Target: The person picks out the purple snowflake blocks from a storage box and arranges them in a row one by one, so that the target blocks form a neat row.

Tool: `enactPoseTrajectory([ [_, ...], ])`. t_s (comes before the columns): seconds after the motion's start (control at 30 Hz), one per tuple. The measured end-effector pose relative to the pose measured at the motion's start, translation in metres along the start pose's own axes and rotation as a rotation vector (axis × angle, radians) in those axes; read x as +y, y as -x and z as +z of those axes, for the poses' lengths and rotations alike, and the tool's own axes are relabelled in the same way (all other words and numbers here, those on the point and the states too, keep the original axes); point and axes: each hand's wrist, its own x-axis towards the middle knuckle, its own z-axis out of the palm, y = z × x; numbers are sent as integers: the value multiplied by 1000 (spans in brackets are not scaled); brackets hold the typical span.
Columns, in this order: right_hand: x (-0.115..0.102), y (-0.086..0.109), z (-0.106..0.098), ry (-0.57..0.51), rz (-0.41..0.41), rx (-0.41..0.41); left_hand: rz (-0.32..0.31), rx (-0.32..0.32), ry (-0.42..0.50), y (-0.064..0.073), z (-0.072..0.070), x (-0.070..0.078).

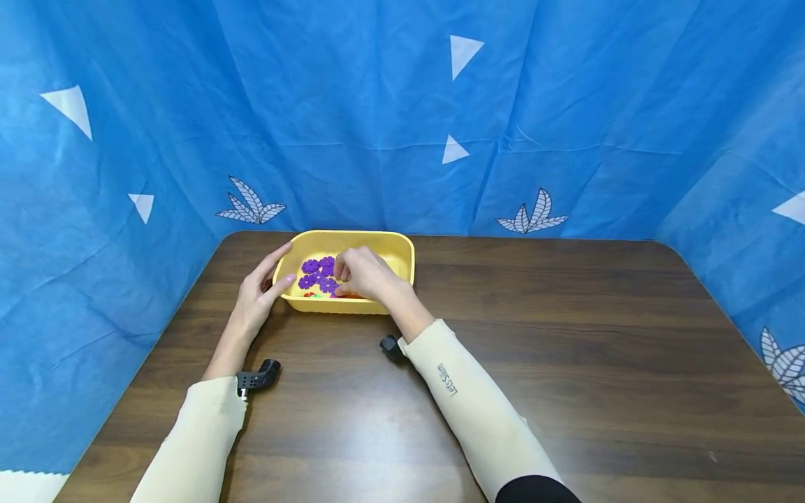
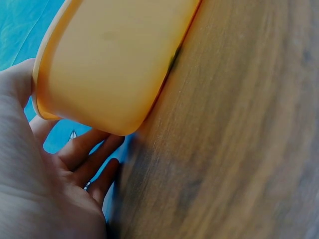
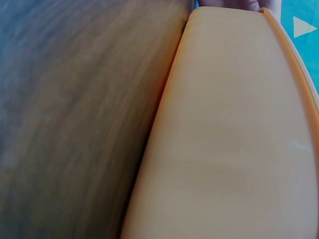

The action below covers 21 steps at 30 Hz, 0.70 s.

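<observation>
A yellow plastic bin (image 1: 347,306) stands toward the back left of the table. Inside it, purple flower-shaped plastic pieces (image 1: 318,276) lie grouped on the left, with small red and green bits partly showing behind the front rim. My left hand (image 1: 254,290) holds the bin's left end, thumb over the rim and the other fingers along the outside. My right hand (image 1: 367,272) reaches in over the front rim, fingers bent down beside the purple pieces; I cannot tell whether a piece is between its fingertips. In the right wrist view the bin's wall (image 3: 229,119) hides that hand's fingers.
The bin rests on a dark wooden table (image 1: 566,349). Behind it hangs a blue curtain (image 1: 377,105) with white triangles and leaf prints, close to the bin's back edge. Each wrist wears a black camera mount, the left one (image 1: 260,377) low over the tabletop.
</observation>
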Motion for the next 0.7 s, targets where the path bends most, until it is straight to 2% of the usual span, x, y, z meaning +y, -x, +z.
enactPoseTrajectory([
  [0.17, 3, 2, -1, 11, -5, 1, -9, -6, -13, 1, 1, -1],
  [0.33, 4, 4, -3, 32, -24, -19, 7, -3, -15, 1, 0, -1],
  [0.7, 4, 3, -3, -14, -30, -37, 16, 3, -14, 0, 0, 1],
])
